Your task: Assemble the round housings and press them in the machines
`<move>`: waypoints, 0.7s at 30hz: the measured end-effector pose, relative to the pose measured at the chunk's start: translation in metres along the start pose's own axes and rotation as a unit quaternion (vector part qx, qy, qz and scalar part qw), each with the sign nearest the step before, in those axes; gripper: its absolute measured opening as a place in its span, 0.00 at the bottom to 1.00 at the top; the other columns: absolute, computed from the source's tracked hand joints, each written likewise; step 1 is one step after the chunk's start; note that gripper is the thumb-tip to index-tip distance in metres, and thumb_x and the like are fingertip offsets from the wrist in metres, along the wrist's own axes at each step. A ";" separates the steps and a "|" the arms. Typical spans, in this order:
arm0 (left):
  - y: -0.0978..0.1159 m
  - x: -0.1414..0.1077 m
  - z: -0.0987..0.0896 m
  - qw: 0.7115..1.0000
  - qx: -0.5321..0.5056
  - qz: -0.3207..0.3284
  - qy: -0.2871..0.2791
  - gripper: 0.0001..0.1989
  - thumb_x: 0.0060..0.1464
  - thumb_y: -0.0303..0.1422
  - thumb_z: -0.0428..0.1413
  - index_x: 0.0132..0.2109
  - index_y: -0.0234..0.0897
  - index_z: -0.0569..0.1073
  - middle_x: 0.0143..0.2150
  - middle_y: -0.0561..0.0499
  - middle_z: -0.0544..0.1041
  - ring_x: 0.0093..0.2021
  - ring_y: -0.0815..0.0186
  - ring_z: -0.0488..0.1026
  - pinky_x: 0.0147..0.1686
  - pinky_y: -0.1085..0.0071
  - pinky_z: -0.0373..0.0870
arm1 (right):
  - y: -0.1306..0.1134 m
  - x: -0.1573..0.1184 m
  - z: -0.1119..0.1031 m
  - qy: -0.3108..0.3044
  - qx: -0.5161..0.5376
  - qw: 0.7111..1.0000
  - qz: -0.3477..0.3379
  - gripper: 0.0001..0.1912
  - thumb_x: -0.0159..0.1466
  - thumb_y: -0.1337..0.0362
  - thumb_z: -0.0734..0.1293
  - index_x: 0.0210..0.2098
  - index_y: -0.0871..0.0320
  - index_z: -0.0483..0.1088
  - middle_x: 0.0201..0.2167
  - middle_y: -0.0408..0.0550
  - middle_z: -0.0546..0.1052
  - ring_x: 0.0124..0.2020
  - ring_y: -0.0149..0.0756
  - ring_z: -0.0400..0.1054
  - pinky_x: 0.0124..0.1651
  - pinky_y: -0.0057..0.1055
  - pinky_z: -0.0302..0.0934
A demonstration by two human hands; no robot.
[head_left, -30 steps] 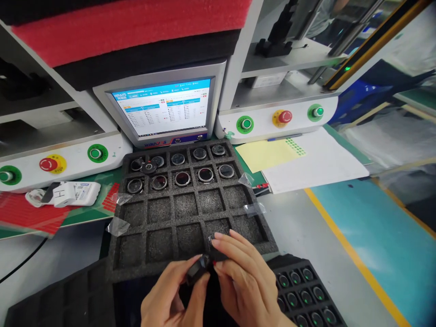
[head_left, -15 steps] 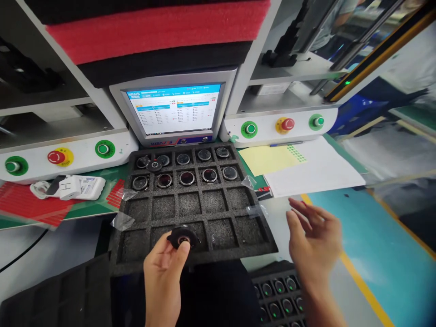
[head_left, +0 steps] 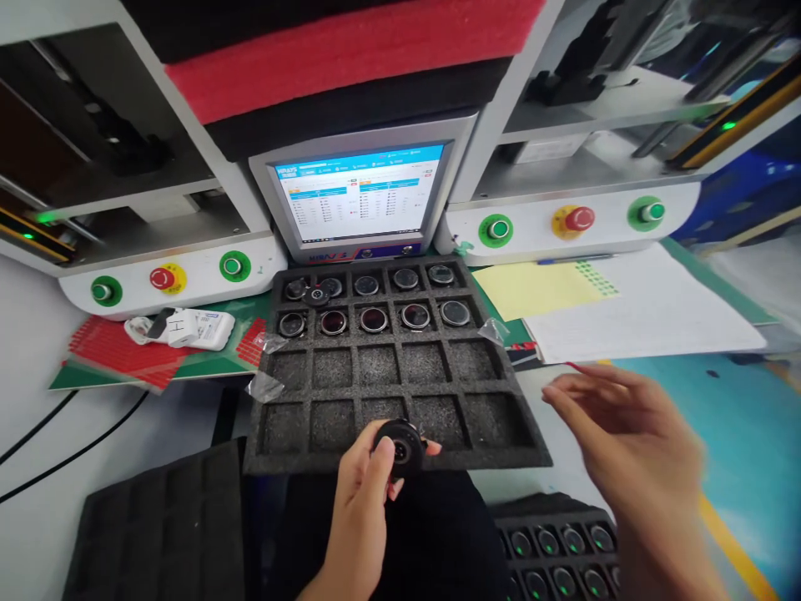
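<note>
My left hand [head_left: 366, 492] grips a round black watch body [head_left: 400, 448] between thumb and fingers, its back with small contact pins facing up. It is held over the near edge of a black foam tray [head_left: 394, 386]. In the tray's two far rows sit round watch bodies [head_left: 374, 319] with glass faces. A black round piece with contacts [head_left: 317, 294] lies across two far-left compartments. My right hand [head_left: 632, 434] is raised right of the tray, slightly blurred, fingers bent and thumb apart from them. Something small and red shows at its index fingertip.
Behind the tray stands a monitor [head_left: 366, 196], between machine panels with green buttons [head_left: 499, 229] and red stop buttons [head_left: 579, 219]. Yellow paper [head_left: 538, 290] and white sheets [head_left: 676, 309] lie right. Red strips [head_left: 125, 351] and a white device [head_left: 209, 330] lie left. More foam trays [head_left: 156, 526] sit below.
The view has shifted, so the tray sits further right in the picture. My left hand has turned the watch body and moved right along the tray's near edge. My right hand's fingers have bent inward.
</note>
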State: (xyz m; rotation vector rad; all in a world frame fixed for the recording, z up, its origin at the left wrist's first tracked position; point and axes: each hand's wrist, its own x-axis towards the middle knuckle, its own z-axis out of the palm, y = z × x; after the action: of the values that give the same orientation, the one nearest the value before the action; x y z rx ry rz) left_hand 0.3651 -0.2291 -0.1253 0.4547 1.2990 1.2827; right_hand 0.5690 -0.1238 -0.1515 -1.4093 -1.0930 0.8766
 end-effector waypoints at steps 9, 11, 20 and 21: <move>-0.004 -0.004 0.015 0.998 -0.059 0.001 0.014 0.19 0.54 0.47 0.63 0.39 0.34 0.73 0.38 0.45 0.83 0.22 0.77 0.63 0.24 0.80 0.61 | -0.034 -0.074 0.029 -0.216 0.210 0.952 0.046 0.12 0.63 0.66 0.74 0.45 0.50 0.70 0.27 0.40 0.76 0.27 0.27 0.72 0.32 0.18 0.69; -0.010 -0.006 0.013 0.998 -0.051 0.026 0.024 0.20 0.56 0.49 0.61 0.41 0.34 0.76 0.38 0.44 0.82 0.23 0.75 0.63 0.24 0.79 0.62 | -0.031 -0.081 0.038 -0.226 0.228 0.944 0.072 0.12 0.64 0.66 0.73 0.45 0.50 0.70 0.27 0.40 0.76 0.27 0.27 0.71 0.32 0.18 0.69; -0.026 -0.012 0.006 0.993 -0.003 0.118 0.008 0.30 0.63 0.55 0.45 0.48 0.34 0.79 0.36 0.43 0.82 0.27 0.65 0.70 0.31 0.68 0.68 | -0.030 -0.087 0.049 -0.269 0.241 0.928 0.090 0.13 0.64 0.69 0.72 0.45 0.48 0.69 0.29 0.40 0.78 0.31 0.30 0.75 0.38 0.23 0.73; -0.024 -0.012 0.007 0.992 0.001 0.127 0.011 0.30 0.63 0.55 0.47 0.48 0.34 0.79 0.36 0.43 0.82 0.27 0.65 0.70 0.31 0.68 0.68 | -0.031 -0.087 0.050 -0.262 0.244 0.929 0.091 0.13 0.63 0.68 0.73 0.44 0.49 0.69 0.28 0.40 0.78 0.31 0.30 0.75 0.37 0.22 0.73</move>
State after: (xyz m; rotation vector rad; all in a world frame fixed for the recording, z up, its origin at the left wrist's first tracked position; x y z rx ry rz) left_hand 0.3844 -0.2444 -0.1380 0.6240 1.2915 1.5003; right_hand 0.4908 -0.1919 -0.1329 -0.8833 -1.0332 1.6004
